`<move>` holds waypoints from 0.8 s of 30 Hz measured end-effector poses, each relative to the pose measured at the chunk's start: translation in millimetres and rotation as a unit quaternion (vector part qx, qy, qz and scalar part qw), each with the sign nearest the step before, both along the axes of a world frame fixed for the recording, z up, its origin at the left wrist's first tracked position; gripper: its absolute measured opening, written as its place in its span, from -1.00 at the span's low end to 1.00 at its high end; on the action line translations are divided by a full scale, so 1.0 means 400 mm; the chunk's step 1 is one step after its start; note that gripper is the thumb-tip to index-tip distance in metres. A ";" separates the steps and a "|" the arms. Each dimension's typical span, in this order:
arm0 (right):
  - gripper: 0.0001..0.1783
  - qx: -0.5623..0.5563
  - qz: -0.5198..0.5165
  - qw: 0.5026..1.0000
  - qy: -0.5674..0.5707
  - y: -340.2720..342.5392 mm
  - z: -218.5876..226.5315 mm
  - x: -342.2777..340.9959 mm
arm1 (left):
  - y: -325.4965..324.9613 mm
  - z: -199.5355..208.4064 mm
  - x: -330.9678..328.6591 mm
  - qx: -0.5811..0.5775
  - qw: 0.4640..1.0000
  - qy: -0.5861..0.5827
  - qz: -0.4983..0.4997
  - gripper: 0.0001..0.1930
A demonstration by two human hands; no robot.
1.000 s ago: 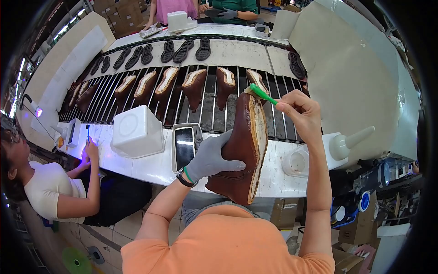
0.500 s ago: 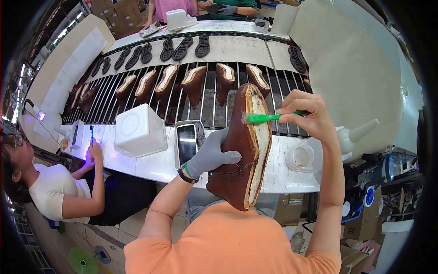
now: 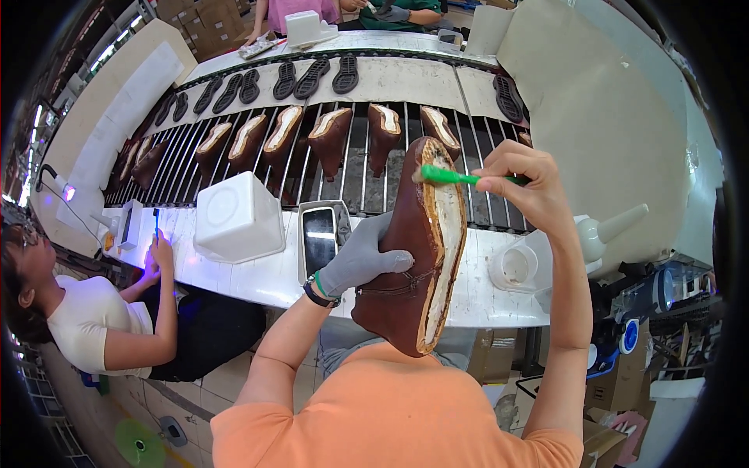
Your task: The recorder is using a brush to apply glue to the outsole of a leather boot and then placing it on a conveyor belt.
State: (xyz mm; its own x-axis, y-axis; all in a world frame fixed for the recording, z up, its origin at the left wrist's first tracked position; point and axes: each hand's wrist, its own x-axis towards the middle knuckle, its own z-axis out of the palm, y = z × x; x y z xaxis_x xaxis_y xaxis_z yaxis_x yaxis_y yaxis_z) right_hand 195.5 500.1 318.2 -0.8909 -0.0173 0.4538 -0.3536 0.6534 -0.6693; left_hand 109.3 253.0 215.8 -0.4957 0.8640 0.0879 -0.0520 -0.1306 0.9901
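A brown leather boot upper is held up in front of me, its pale open underside facing right. My left hand, in a grey glove, is closed around its ankle part near a zipper. Bare and pinched, my right hand grips a green-handled brush. The bristles touch the brown edge of the underside, near the upper end. Below and right of that hand, a round white tub stands on the white worktable.
Beyond the table, several boot uppers stand sole-up on a roller conveyor. Black soles line a shelf behind. A white bin and a grey tray holding a phone are left. A co-worker sits at far left.
The brush in my right hand has moved up along the boot's edge. My left hand keeps its hold. Across the conveyor, a co-worker's hands have shifted.
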 end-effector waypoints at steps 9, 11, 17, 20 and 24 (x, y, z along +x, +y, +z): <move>-0.84 0.049 0.083 0.995 -0.021 0.005 0.004 0.023 | -0.002 -0.009 0.001 -0.004 1.000 -0.029 -0.005 -0.24; -0.83 0.062 0.085 0.994 -0.031 0.008 0.002 0.031 | 0.004 -0.015 0.004 0.014 0.999 -0.036 0.006 -0.22; -0.82 0.083 0.094 0.989 -0.075 0.007 -0.025 0.059 | 0.008 -0.023 0.001 0.022 0.998 -0.057 0.017 -0.17; -0.82 0.075 0.100 0.991 -0.054 -0.009 -0.042 0.077 | 0.013 -0.036 -0.004 0.029 0.997 -0.065 0.029 -0.17; -0.84 0.024 0.177 0.974 -0.140 -0.038 -0.047 0.092 | 0.017 -0.050 -0.005 0.033 0.995 -0.075 0.055 -0.15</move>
